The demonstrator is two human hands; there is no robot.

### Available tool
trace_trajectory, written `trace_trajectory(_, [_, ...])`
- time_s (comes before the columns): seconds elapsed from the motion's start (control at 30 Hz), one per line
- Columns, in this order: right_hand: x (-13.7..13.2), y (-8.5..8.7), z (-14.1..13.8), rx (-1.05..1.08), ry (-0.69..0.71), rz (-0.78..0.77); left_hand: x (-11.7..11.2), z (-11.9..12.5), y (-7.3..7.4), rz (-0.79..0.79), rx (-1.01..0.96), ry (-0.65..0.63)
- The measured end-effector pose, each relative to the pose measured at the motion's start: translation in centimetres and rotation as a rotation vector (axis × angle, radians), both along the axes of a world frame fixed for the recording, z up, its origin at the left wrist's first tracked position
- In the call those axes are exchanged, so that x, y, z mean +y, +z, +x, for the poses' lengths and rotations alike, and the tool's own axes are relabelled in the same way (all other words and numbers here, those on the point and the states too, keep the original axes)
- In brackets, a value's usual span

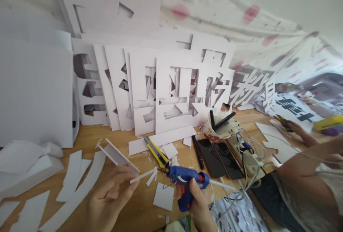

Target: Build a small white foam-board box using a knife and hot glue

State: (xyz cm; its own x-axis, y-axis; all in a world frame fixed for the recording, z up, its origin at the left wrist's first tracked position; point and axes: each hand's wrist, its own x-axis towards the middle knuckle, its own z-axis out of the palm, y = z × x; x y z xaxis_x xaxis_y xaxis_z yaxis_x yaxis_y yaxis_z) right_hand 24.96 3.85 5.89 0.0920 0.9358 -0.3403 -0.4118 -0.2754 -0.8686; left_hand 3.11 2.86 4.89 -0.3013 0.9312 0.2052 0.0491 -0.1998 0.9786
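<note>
Head view only. Left hand (pixel 109 196) low centre-left over the wooden table (pixel 88 137), fingers curled and pinched on a white foam-board piece (pixel 118 155) that stands on edge, angled up and to the left. A thin white strip (pixel 143 176) sticks out from the fingertips to the right; can't tell if it's pinched too or stuck to the piece. Right hand (pixel 199 205) bottom centre, fingers wrapped tight round the grip of a blue glue gun (pixel 187 183), one finger at the orange trigger. Gun nozzle points left, at the far end of the strip, touching or nearly so. Yellow utility knife (pixel 157 152) lies just behind the nozzle. Two dark phones (pixel 218 158) flat to the right of the gun, a paper cup (pixel 214 130) with markers behind them, a power strip (pixel 250 158) with cables beside them. Stack of cut-out white boards (pixel 174 92) leans at the back. White offcuts (pixel 77 174) scattered left. Another person's arm (pixel 302 167) at right edge, well apart from both hands.
</note>
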Motion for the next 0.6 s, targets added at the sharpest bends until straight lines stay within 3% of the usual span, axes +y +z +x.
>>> trace_trajectory(0.23, [-0.2, 1.6, -0.7, -0.006, -0.014, -0.044, 0.1, 0.0, 0.2, -0.052, -0.118, 0.052])
trace_trajectory(0.37, [-0.3, 1.8, -0.6, -0.031, 0.019, -0.026, 0.5, -0.3, 0.1, 0.041, -0.155, -0.059])
trace_trajectory(0.6, [-0.6, 1.6, -0.3, 0.031, 0.022, -0.011, 0.5, 0.7, 0.5, 0.044, -0.273, -0.049])
